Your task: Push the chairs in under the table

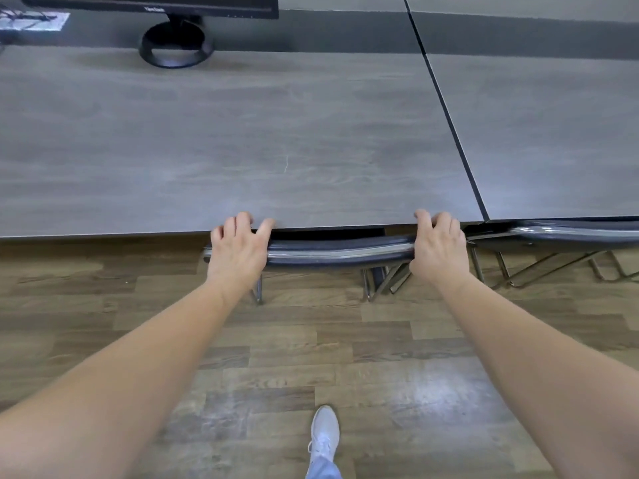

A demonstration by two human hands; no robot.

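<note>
A dark chair (340, 252) with a chrome-edged backrest stands tucked against the front edge of the grey wood-grain table (242, 140); its seat is hidden beneath the tabletop. My left hand (237, 252) grips the left end of the backrest. My right hand (437, 248) grips the right end, and the fingertips of both hands touch the table's edge. A second chair (567, 235) of the same kind sits under the adjoining table (539, 133) to the right, only its backrest and metal legs showing.
A black monitor on a ring stand (176, 44) stands at the back left of the table. A dark seam (446, 108) separates the two tabletops. Wood-plank floor (138, 340) lies below, with my white shoe (324, 432) near the bottom centre.
</note>
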